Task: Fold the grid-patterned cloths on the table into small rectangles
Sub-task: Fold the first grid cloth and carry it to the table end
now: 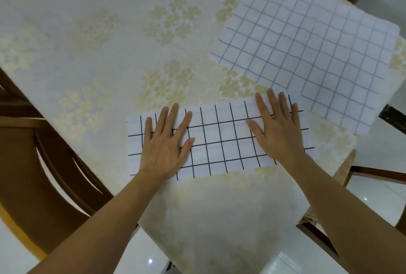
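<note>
White black-grid cloth (219, 139), folded into a strip, lies at table's near edge. Left hand (164, 144) & right hand (276, 126) press it flat, fingers spread. Looks thin, limp, light; pinch end corners to fold.

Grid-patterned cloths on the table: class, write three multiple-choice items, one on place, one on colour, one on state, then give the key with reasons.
1. Where does the blue-grid cloth lie from the black-grid cloth?
A. far right
B. near left
C. underneath

2. Which lines does the cloth under the hands bear?
A. red
B. black
C. green

3. How do the left hand and right hand lie?
A. fists
B. pinching corners
C. flat, fingers straight

Key: A, it lies up and right; B, dark lines show; C, both palms press flat.
</note>
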Demonstrator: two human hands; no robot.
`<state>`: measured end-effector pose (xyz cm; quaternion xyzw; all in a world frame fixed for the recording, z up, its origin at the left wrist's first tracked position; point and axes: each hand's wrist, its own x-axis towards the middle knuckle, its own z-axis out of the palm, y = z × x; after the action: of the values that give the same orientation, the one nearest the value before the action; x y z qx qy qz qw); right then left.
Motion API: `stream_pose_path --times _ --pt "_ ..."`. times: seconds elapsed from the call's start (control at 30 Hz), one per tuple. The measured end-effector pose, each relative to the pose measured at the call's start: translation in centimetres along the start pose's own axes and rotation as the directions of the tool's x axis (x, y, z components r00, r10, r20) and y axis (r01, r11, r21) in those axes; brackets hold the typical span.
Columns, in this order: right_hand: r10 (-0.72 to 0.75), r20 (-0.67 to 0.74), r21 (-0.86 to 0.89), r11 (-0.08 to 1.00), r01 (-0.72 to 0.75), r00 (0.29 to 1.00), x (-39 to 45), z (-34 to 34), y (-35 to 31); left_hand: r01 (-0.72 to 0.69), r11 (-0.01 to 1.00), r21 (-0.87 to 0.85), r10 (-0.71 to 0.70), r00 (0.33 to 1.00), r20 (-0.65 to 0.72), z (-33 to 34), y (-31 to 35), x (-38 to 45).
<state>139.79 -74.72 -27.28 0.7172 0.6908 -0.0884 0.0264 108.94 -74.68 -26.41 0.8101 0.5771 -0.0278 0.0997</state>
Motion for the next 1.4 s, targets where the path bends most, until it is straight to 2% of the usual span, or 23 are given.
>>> stream_pose_path --times 0.23,0.4,0.53,0.7,1.1,1.17,1.27,1.33,1.4 --pt "-0.019 -0.018 0.014 1.0 0.019 1.0 0.9 -0.4 0.0 0.079 0.997 -0.026 -0.079 0.997 0.006 -0.3 -0.8 -1.3" --pt "0.068 -0.073 0.089 0.994 -0.061 0.995 -1.2 -1.0 -0.4 0.17 0.982 -0.08 -0.17 0.985 0.005 -0.5 -1.6 -2.5" --pt "0.088 -0.001 0.085 0.993 -0.088 0.996 -2.0 0.1 -0.1 0.181 0.98 -0.078 -0.179 0.983 0.032 -0.4 -1.5 -3.1" --pt "0.122 -0.053 0.088 0.989 -0.117 0.991 -3.2 -0.1 0.3 0.17 0.981 -0.092 -0.17 0.985 0.009 -0.9 -0.8 -4.2" --pt "0.136 -0.019 0.03 0.99 -0.135 0.991 -4.2 0.4 1.0 0.18 0.983 -0.038 -0.176 0.98 0.09 -1.4 -0.2 -4.7" --pt "0.142 -0.013 0.046 0.989 -0.141 0.99 -4.3 -0.2 1.4 0.116 0.992 -0.055 -0.113 0.992 0.057 -2.3 0.1 -4.0" --pt "0.2 -0.034 0.101 0.975 -0.196 0.979 -5.1 -1.4 2.4 -0.141 0.989 -0.045 0.142 0.99 0.023 -3.7 1.6 -1.0" --pt "0.259 -0.048 0.149 0.957 -0.249 0.965 -6.0 -2.0 3.0 -0.339 0.941 -0.02 0.34 0.94 0.031 -4.5 3.5 2.0" --pt "0.326 -0.052 0.203 0.929 -0.31 0.944 -7.0 -2.3 3.7 -0.51 0.86 0.014 0.509 0.859 0.057 -5.2 6.0 5.1"
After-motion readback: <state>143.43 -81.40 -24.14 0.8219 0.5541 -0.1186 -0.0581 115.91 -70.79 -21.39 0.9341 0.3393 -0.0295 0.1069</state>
